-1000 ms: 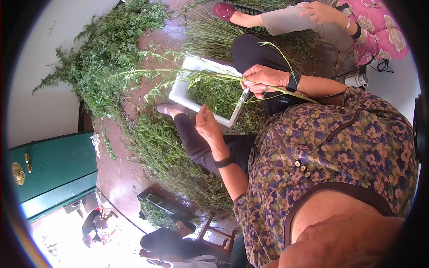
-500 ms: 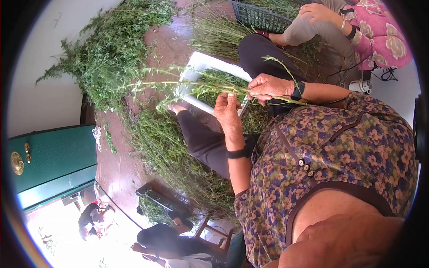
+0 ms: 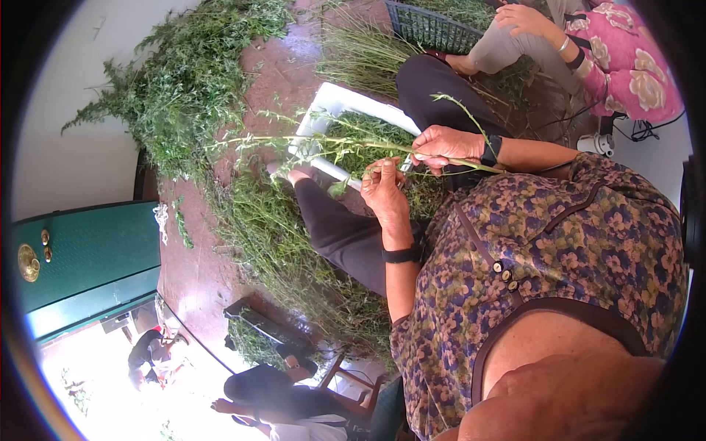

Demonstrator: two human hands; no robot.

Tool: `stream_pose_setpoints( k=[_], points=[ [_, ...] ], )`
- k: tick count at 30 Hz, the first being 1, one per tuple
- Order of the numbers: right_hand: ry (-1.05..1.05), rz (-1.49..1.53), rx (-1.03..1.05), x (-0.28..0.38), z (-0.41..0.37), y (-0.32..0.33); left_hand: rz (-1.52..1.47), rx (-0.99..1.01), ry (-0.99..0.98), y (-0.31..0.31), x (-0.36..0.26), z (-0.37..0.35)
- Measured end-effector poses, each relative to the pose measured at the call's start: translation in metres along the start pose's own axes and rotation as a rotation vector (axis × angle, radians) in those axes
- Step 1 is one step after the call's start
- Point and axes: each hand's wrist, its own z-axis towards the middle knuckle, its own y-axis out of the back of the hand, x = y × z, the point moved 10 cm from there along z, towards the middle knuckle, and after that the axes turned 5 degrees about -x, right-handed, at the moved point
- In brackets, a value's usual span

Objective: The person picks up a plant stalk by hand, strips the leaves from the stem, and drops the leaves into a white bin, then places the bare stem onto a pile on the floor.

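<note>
My right hand (image 3: pixel 445 147), with a dark watch on its wrist, is closed around a long green plant stem (image 3: pixel 323 140). The stem runs level to the left, with thin side shoots and leaves along it. Just below the stem is my left hand (image 3: pixel 385 192), its thumb and fingers pinched together on a small leafy sprig (image 3: pixel 338 189). Beneath both hands stands a white foam box (image 3: pixel 305 136) with picked greens (image 3: pixel 368 136) inside.
Cut leafy plants (image 3: pixel 184 81) are heaped along the wall, and more (image 3: pixel 279 242) lie beside my leg. A dark basket (image 3: pixel 434 26) stands near a person in a pink flowered top (image 3: pixel 632 66). Another person (image 3: pixel 272 397) sits near a dark crate (image 3: pixel 268 331). A green door (image 3: pixel 88 250) is at left.
My left hand has moved down off the stem, with the leafy sprig now apart from it. My right hand keeps its hold on the stem and has hardly moved.
</note>
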Motion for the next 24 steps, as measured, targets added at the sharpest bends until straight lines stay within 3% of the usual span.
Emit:
stream_pose_setpoints(
  k=[1,4,6,8,10,12,13,17,20,24],
  points=[
    [-0.004,-0.049,0.007,-0.001,0.001,0.001,0.015,0.001,-0.017,0.000,-0.001,-0.001],
    [0.061,-0.476,-0.192,0.004,0.001,0.003,0.578,-0.015,-0.086,0.004,-0.019,-0.005],
    [0.420,-0.890,-0.219,0.029,0.001,-0.006,0.636,-0.087,-0.065,0.007,-0.016,-0.006],
    [0.662,-0.975,-0.278,0.046,-0.004,-0.016,0.573,-0.060,-0.073,0.010,-0.006,0.000],
    [0.931,-1.095,-0.188,0.056,-0.011,-0.039,0.574,-0.105,-0.074,0.019,0.004,0.003],
    [0.133,-0.629,0.031,0.020,0.006,-0.030,0.412,-0.062,-0.091,0.020,0.011,0.005],
    [0.042,-0.517,0.062,0.009,0.011,-0.030,0.334,-0.043,-0.091,0.020,0.012,0.006],
    [-0.145,-0.143,0.144,-0.012,0.020,-0.026,0.427,0.074,-0.154,0.011,0.006,0.000],
    [-0.147,-0.356,0.118,-0.011,0.021,-0.025,0.426,0.034,-0.188,0.025,0.019,0.005],
    [-0.104,-0.436,0.049,-0.025,0.027,-0.022,0.701,-0.041,-0.275,0.018,-0.012,-0.005]
  ],
)
